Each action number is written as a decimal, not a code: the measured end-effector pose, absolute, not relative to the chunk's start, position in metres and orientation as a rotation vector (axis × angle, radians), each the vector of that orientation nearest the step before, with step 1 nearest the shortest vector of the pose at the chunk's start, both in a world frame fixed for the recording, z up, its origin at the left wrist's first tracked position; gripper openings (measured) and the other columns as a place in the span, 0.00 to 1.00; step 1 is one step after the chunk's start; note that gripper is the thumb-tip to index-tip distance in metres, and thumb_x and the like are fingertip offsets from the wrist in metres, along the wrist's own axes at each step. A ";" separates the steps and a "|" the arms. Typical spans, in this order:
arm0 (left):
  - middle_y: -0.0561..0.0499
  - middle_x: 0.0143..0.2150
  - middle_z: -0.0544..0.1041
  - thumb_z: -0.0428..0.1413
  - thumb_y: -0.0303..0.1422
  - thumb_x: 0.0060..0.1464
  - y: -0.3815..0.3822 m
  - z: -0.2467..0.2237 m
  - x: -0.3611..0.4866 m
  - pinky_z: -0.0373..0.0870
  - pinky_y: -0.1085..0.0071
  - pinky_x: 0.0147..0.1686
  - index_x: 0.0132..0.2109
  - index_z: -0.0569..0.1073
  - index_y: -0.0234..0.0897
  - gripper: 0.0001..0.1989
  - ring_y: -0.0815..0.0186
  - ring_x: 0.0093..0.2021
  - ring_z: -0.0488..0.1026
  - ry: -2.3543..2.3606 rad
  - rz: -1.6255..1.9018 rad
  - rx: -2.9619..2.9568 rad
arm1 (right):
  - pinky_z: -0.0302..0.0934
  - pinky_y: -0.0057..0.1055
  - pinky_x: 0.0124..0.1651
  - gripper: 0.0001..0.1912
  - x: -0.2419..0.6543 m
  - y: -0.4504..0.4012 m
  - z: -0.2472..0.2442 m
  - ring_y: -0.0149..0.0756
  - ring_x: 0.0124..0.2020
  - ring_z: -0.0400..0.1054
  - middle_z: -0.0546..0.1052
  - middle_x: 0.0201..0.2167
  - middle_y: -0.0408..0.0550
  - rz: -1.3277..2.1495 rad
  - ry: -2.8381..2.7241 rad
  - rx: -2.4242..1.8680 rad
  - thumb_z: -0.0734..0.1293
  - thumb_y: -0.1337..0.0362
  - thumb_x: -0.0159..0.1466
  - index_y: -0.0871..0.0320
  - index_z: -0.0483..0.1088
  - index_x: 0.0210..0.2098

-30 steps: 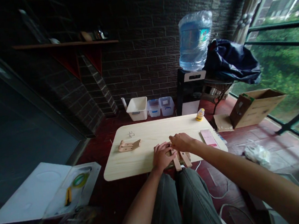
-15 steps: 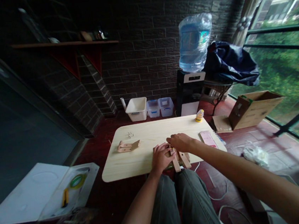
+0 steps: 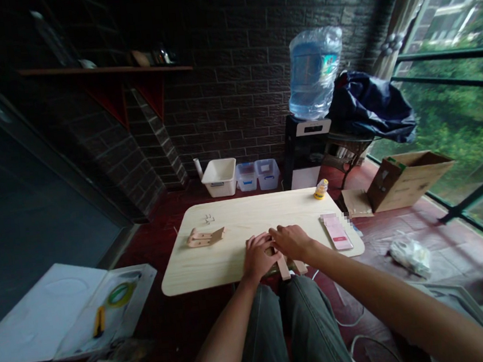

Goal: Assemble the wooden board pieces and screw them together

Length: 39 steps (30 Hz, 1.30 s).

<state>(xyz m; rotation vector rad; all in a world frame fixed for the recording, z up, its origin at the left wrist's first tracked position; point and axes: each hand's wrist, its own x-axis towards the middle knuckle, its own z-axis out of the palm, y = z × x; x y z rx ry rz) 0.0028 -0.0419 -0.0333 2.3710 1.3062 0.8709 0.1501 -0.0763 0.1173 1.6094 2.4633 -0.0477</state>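
Fwiw from my end, L hand (image 3: 259,258) fingers grip the wooden piece (image 3: 283,268) at the near edge of the table (image 3: 182,273), R hand (image 3: 291,241) fingers bunched atop, can't tell if gripping tbh.

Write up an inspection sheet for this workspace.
Surface: pale wood-grain rectangular table with rounded corners.
Work pieces: two light-brown wooden strips jutting past the near edge; light-brown angled wooden piece apart, at left.
Clutter: small silvery hardware pieces, far left; small clear-and-yellow plastic container, far right; flat pink-faced rectangle, probably a phone.
Hands: left hand on the wood; right hand close beside it, contents hidden.
Cables: white cable on the floor, right of the legs.
Surroundings: black-and-white water dispenser under a plastic-wrapped blue bottle; open brown cardboard box; open white plastic case at left.
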 end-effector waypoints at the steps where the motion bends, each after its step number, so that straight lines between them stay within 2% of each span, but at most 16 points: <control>1: 0.53 0.59 0.78 0.66 0.36 0.51 -0.042 -0.033 0.003 0.54 0.50 0.70 0.45 0.81 0.50 0.12 0.56 0.64 0.68 1.300 0.868 2.375 | 0.70 0.35 0.43 0.14 0.149 -0.077 0.115 0.45 0.47 0.77 0.78 0.49 0.60 -0.059 2.448 1.629 0.60 0.68 0.71 0.58 0.66 0.55; 9: 0.52 0.58 0.79 0.66 0.39 0.52 -0.042 -0.033 0.003 0.53 0.49 0.70 0.44 0.82 0.50 0.11 0.55 0.63 0.69 1.328 0.875 2.364 | 0.70 0.34 0.45 0.17 0.155 -0.064 0.116 0.44 0.48 0.77 0.77 0.52 0.61 -0.079 2.495 1.523 0.62 0.70 0.69 0.59 0.64 0.57; 16: 0.53 0.57 0.79 0.65 0.40 0.54 -0.042 -0.034 0.004 0.54 0.49 0.69 0.45 0.82 0.51 0.10 0.56 0.64 0.69 1.310 0.902 2.370 | 0.70 0.36 0.46 0.14 0.160 -0.052 0.119 0.46 0.50 0.77 0.78 0.50 0.62 -0.102 2.481 1.552 0.60 0.65 0.72 0.61 0.67 0.54; 27: 0.53 0.58 0.79 0.64 0.41 0.55 -0.041 -0.034 0.003 0.53 0.50 0.70 0.46 0.81 0.51 0.12 0.56 0.64 0.68 1.319 0.883 2.363 | 0.70 0.37 0.44 0.17 0.155 -0.055 0.114 0.48 0.47 0.78 0.80 0.47 0.65 -0.080 2.389 1.710 0.56 0.59 0.75 0.63 0.66 0.54; 33: 0.54 0.58 0.79 0.64 0.41 0.55 -0.042 -0.035 0.004 0.53 0.49 0.69 0.46 0.81 0.50 0.11 0.57 0.64 0.69 1.303 0.912 2.373 | 0.69 0.34 0.44 0.13 0.159 -0.055 0.118 0.45 0.48 0.77 0.79 0.48 0.60 -0.076 2.473 1.597 0.59 0.65 0.72 0.59 0.66 0.55; 39: 0.53 0.58 0.79 0.65 0.39 0.53 -0.041 -0.035 0.002 0.54 0.49 0.69 0.44 0.81 0.49 0.10 0.56 0.63 0.69 1.306 0.904 2.379 | 0.71 0.34 0.45 0.17 0.156 -0.054 0.109 0.44 0.48 0.76 0.76 0.50 0.61 -0.050 2.547 1.458 0.63 0.71 0.68 0.61 0.67 0.56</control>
